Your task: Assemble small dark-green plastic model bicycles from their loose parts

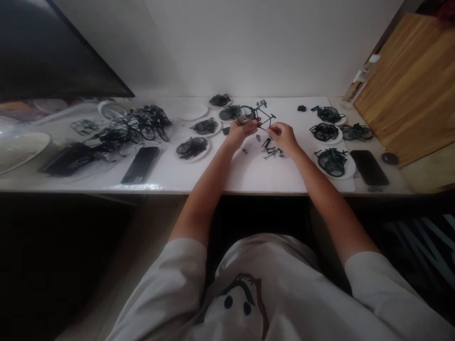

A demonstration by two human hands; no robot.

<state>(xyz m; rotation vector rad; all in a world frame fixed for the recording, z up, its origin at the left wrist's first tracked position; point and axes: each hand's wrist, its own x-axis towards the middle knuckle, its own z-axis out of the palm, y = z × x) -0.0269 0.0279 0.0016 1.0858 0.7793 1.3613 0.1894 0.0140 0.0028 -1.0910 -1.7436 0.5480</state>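
Left hand [244,132] and right hand [284,137] pinch bike [264,114]: one wheel [245,114] on, second apparently lacking; loose parts [272,152], 6 o'clock.

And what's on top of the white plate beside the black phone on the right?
On the white plate sits a pile of dark miniature bicycle parts, with round wheel shapes showing. The plate's middle, under the pile, is covered and can't be seen.
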